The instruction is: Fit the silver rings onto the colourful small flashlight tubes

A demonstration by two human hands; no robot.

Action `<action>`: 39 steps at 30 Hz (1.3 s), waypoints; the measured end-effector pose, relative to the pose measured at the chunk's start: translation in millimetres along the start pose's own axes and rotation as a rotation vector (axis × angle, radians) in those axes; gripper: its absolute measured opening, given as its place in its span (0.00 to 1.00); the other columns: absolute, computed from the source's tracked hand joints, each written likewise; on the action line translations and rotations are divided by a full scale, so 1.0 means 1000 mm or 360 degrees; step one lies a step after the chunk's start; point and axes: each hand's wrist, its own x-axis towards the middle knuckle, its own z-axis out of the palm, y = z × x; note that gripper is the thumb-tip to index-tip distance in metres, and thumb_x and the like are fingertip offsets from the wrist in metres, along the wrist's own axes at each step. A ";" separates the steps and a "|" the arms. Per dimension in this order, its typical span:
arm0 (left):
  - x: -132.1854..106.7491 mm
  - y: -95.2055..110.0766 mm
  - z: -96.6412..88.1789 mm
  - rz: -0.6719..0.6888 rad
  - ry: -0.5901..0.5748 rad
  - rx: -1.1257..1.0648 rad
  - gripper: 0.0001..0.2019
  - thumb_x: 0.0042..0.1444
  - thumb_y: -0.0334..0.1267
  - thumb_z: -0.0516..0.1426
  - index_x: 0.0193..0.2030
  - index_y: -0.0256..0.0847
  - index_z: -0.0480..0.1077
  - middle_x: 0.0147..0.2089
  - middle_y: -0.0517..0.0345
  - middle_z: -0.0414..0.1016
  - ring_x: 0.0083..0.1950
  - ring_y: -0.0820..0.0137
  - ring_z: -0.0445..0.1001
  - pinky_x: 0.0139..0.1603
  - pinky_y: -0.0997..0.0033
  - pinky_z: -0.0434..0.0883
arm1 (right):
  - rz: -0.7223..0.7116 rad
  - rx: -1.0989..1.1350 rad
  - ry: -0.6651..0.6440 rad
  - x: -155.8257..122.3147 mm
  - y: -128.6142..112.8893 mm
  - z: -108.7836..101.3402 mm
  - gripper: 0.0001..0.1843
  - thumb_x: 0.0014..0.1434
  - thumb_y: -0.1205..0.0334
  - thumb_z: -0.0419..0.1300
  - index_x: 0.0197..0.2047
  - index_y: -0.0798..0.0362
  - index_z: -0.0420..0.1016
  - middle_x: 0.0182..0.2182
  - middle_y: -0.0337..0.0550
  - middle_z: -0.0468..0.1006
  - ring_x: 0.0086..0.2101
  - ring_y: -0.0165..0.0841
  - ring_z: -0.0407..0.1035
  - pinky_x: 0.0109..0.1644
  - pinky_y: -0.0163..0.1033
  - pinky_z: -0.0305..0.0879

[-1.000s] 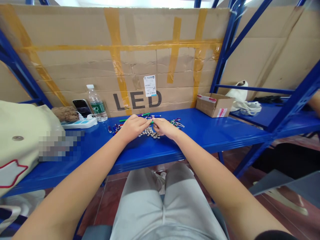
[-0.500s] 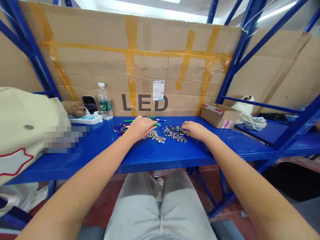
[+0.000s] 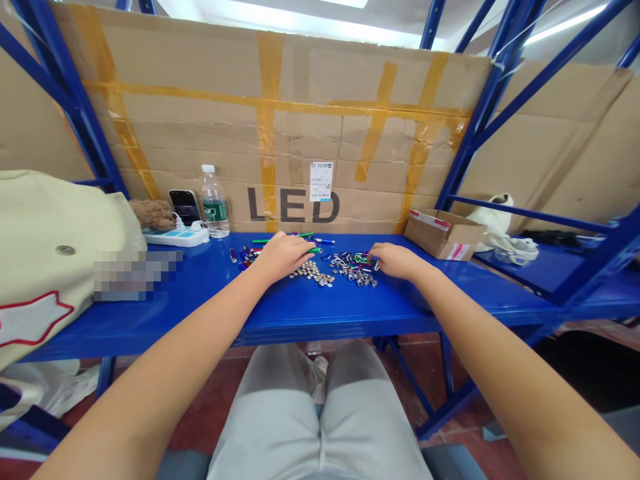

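My left hand (image 3: 283, 254) rests knuckles-up on the blue shelf (image 3: 310, 310), fingers curled around a small green pen-like piece whose tip shows at its right. Just right of it lies a heap of small silver button cells (image 3: 314, 272). My right hand (image 3: 395, 259) is curled at the right edge of a pile of small coloured clips and metal parts (image 3: 353, 265), fingertips pinching into it. What they pinch is too small to make out. More coloured pen-like pieces (image 3: 247, 253) lie left and behind my left hand.
A water bottle (image 3: 215, 201), a phone (image 3: 185, 207), a white power strip (image 3: 177, 236) and a brown lump (image 3: 153, 215) stand at the back left. A cream bag (image 3: 45, 253) fills the left. An open cardboard box (image 3: 443, 234) sits at the right. Taped cardboard (image 3: 280, 133) backs the shelf.
My right hand left my left hand and went right to the clip pile. My left hand stayed put with the green piece. The view shifted slightly.
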 end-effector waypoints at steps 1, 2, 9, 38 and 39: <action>0.000 0.000 0.000 0.0005 -0.0001 0.0002 0.15 0.68 0.44 0.48 0.47 0.42 0.74 0.44 0.53 0.80 0.46 0.66 0.76 0.42 0.67 0.60 | 0.0014 0.0044 -0.0010 0.001 0.003 0.000 0.23 0.54 0.77 0.50 0.48 0.52 0.78 0.48 0.48 0.76 0.47 0.36 0.70 0.48 0.35 0.62; 0.000 0.000 0.000 0.0012 -0.0001 0.0004 0.15 0.67 0.44 0.48 0.47 0.42 0.74 0.44 0.53 0.80 0.46 0.66 0.76 0.42 0.67 0.60 | 0.0033 0.0083 -0.0016 0.002 0.005 0.001 0.24 0.53 0.77 0.50 0.48 0.53 0.78 0.48 0.48 0.76 0.47 0.36 0.71 0.49 0.34 0.62; -0.001 0.000 -0.001 0.0047 -0.0024 -0.0023 0.15 0.67 0.44 0.49 0.47 0.42 0.74 0.42 0.53 0.80 0.44 0.67 0.76 0.41 0.67 0.60 | 0.0071 0.0147 -0.0061 0.016 -0.004 0.002 0.12 0.60 0.64 0.55 0.42 0.55 0.79 0.43 0.50 0.78 0.44 0.38 0.72 0.48 0.36 0.64; 0.005 0.003 0.005 -0.0736 0.0009 -0.1301 0.17 0.59 0.49 0.56 0.43 0.39 0.78 0.47 0.54 0.80 0.48 0.61 0.76 0.53 0.62 0.71 | -0.0129 0.0578 0.0290 0.036 -0.124 -0.019 0.15 0.68 0.57 0.46 0.49 0.58 0.66 0.43 0.57 0.78 0.39 0.41 0.73 0.42 0.40 0.63; 0.005 0.003 0.005 -0.0737 0.0001 -0.1299 0.17 0.59 0.49 0.56 0.44 0.39 0.78 0.47 0.54 0.80 0.48 0.62 0.76 0.53 0.62 0.71 | -0.0082 0.0495 0.0277 0.035 -0.126 -0.019 0.17 0.68 0.57 0.45 0.50 0.59 0.65 0.43 0.58 0.78 0.39 0.42 0.73 0.41 0.41 0.63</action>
